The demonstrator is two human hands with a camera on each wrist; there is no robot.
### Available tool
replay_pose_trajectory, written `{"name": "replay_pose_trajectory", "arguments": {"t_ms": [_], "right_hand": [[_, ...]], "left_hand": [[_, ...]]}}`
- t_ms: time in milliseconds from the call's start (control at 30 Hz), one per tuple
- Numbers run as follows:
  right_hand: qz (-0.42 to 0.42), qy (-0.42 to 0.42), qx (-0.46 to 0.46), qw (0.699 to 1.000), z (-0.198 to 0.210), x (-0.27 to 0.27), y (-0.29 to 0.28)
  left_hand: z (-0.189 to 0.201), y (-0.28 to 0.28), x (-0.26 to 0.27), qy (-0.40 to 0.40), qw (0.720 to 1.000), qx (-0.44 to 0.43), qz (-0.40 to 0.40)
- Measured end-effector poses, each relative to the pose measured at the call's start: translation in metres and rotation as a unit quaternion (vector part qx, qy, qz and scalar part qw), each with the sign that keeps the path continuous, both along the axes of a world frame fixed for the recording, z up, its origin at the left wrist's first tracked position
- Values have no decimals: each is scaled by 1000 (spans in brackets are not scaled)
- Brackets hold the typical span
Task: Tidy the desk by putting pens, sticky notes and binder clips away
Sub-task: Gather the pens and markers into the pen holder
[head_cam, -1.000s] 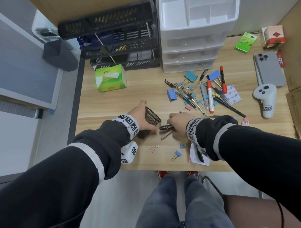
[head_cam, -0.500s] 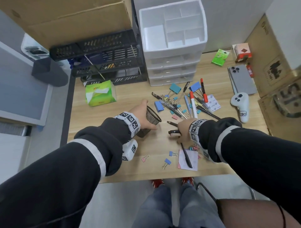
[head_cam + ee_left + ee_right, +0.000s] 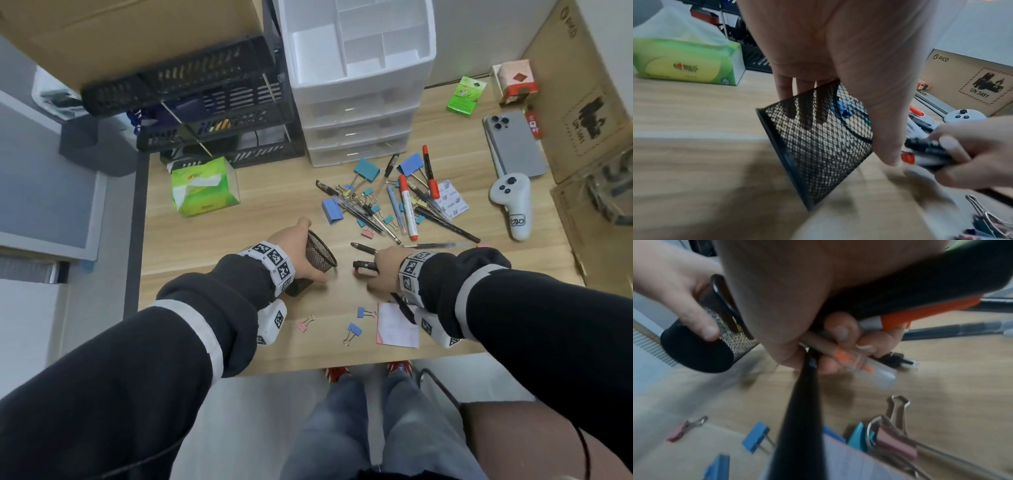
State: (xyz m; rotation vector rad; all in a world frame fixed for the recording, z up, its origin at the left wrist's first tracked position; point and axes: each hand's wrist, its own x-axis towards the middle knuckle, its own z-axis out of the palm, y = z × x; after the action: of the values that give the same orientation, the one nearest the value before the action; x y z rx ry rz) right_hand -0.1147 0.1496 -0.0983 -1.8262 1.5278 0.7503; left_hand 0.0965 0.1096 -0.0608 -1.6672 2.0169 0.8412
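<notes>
My left hand [image 3: 297,254] grips a black mesh pen cup [image 3: 321,256], tilted with its mouth toward the right; the cup [image 3: 818,146] looks empty. My right hand [image 3: 381,271] grips a bundle of pens [image 3: 364,264] a short way from the cup's mouth, among them a black marker [image 3: 900,293] and an orange-tipped pen [image 3: 851,358]. A long black pen [image 3: 797,418] runs back from the fist over a sticky note pad [image 3: 397,327]. A pile of pens and binder clips [image 3: 394,205] lies beyond the hands. Loose clips, pink [image 3: 306,323] and blue [image 3: 352,331], lie near the front edge.
At the back stand a white drawer unit [image 3: 356,102] and black mesh trays [image 3: 212,137]. A green tissue pack [image 3: 202,188] sits at the left. A phone [image 3: 517,147], a white controller [image 3: 513,209] and cardboard boxes [image 3: 589,113] are on the right.
The head view has lifted and shows more of the desk's back. My right hand's pens sit slightly farther from the cup's mouth. The left hand still holds the tilted cup.
</notes>
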Motion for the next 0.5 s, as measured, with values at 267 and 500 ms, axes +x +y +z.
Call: {"name": "replay_pose_trajectory", "arguments": {"t_ms": [267, 500], "right_hand": [[-153, -120, -112, 975, 54, -14, -42], [-495, -338, -151, 787, 91, -13, -75]], "left_hand": [[25, -17, -11, -17, 999, -1, -35], [36, -24, -27, 30, 999, -11, -12]]}}
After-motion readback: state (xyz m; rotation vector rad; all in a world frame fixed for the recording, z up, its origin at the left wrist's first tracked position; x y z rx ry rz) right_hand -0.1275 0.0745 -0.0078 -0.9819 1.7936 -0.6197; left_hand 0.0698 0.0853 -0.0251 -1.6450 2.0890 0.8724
